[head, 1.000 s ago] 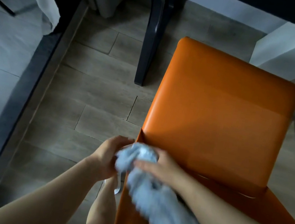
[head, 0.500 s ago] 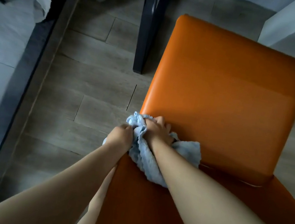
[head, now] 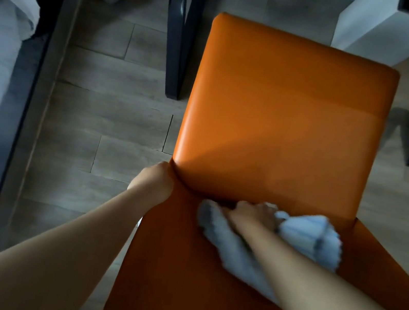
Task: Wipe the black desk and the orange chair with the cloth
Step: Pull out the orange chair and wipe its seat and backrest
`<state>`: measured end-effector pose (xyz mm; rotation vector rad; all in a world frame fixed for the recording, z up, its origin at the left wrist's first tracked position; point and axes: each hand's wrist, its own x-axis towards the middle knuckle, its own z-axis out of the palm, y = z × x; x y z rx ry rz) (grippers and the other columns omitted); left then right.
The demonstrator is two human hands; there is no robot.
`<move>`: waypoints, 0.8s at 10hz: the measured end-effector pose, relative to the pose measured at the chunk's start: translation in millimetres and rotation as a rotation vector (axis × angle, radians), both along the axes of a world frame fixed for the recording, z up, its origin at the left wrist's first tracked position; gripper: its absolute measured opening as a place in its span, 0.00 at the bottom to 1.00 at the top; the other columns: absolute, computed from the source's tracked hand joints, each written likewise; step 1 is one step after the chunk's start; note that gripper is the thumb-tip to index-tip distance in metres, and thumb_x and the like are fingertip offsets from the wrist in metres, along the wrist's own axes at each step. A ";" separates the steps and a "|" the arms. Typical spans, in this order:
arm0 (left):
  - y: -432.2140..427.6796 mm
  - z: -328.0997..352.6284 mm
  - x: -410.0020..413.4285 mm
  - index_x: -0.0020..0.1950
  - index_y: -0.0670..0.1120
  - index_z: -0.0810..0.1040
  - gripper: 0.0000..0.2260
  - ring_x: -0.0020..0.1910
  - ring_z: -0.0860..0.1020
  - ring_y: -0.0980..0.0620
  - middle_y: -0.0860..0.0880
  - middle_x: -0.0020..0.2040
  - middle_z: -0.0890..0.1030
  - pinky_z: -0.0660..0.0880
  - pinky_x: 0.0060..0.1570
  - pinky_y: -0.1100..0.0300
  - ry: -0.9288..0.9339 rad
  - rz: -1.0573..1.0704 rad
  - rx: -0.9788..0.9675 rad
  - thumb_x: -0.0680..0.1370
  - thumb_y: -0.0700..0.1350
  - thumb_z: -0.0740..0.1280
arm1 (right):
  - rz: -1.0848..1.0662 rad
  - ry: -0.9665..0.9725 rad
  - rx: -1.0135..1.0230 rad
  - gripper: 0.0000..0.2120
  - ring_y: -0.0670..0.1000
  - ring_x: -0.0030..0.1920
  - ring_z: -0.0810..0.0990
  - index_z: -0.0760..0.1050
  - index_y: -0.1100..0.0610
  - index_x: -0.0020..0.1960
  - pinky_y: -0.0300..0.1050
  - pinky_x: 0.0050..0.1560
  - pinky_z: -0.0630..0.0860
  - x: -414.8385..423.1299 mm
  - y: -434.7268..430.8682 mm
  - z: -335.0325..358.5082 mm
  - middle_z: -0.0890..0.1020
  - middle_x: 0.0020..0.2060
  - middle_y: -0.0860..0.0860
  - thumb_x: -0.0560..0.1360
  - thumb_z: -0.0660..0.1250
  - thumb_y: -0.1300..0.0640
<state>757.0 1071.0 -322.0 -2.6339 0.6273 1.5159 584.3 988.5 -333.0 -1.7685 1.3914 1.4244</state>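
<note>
Head view looks down on the orange chair (head: 281, 124), its seat square-edged, smooth and glossy, standing on the wood floor (head: 102, 110) with open floor along its left side. A dark desk leg (head: 177, 42) stands just beside the seat's far left corner. The left hand (head: 154, 183) grips the chair's left edge where seat meets backrest. The right hand (head: 255, 213) clutches the pale blue cloth (head: 311, 237), bunched and blurred, pressed into that same crease nearer the right.
</note>
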 end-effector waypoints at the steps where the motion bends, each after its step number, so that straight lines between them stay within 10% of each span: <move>1: 2.6 -7.0 3.7 0.67 0.48 0.73 0.17 0.59 0.75 0.41 0.41 0.62 0.76 0.68 0.46 0.59 0.031 0.159 -0.026 0.79 0.40 0.56 | -0.134 -0.344 0.021 0.33 0.61 0.69 0.64 0.64 0.56 0.68 0.56 0.67 0.60 55.5 28.0 11.9 0.70 0.67 0.61 0.73 0.57 0.34; 2: 5.4 -7.2 3.6 0.67 0.49 0.73 0.18 0.58 0.75 0.42 0.42 0.62 0.77 0.69 0.46 0.59 0.043 0.200 -0.036 0.79 0.41 0.57 | -0.176 -0.649 0.038 0.21 0.57 0.67 0.67 0.67 0.53 0.65 0.50 0.62 0.63 52.9 33.4 10.9 0.71 0.64 0.53 0.76 0.59 0.44; 3: 1.5 0.6 2.4 0.65 0.46 0.73 0.17 0.55 0.77 0.40 0.41 0.59 0.78 0.74 0.47 0.55 0.019 0.087 -0.026 0.79 0.38 0.55 | -0.040 -0.570 0.040 0.17 0.54 0.70 0.64 0.67 0.43 0.67 0.53 0.67 0.60 -9.9 9.7 6.7 0.63 0.71 0.45 0.78 0.58 0.47; 5: 0.5 10.5 -0.1 0.65 0.46 0.71 0.17 0.44 0.78 0.42 0.41 0.52 0.78 0.74 0.40 0.54 -0.005 -0.134 -0.040 0.79 0.37 0.52 | -0.127 -0.098 -0.214 0.28 0.65 0.65 0.66 0.66 0.56 0.72 0.47 0.64 0.68 -133.4 -83.1 56.1 0.71 0.66 0.52 0.74 0.58 0.47; 6: 1.1 9.9 -2.8 0.65 0.48 0.71 0.17 0.45 0.77 0.43 0.42 0.52 0.77 0.73 0.41 0.55 -0.036 -0.215 -0.016 0.78 0.38 0.53 | -0.241 -0.142 -0.099 0.25 0.70 0.59 0.68 0.64 0.65 0.71 0.38 0.45 0.67 -71.5 -57.9 54.1 0.73 0.63 0.49 0.78 0.57 0.54; 7: -1.8 9.1 -2.9 0.64 0.45 0.73 0.15 0.51 0.76 0.40 0.39 0.57 0.78 0.73 0.48 0.53 -0.036 -0.177 -0.032 0.80 0.39 0.55 | -0.217 -0.431 -0.051 0.11 0.55 0.58 0.77 0.77 0.45 0.57 0.42 0.50 0.69 0.8 2.2 31.7 0.80 0.58 0.48 0.77 0.61 0.50; 8: 0.4 2.7 2.1 0.63 0.43 0.74 0.13 0.57 0.76 0.39 0.38 0.60 0.78 0.70 0.48 0.56 -0.069 -0.011 -0.040 0.80 0.42 0.58 | -0.192 -0.717 0.091 0.16 0.59 0.62 0.73 0.69 0.46 0.65 0.48 0.58 0.67 69.1 36.1 24.1 0.75 0.64 0.53 0.78 0.57 0.48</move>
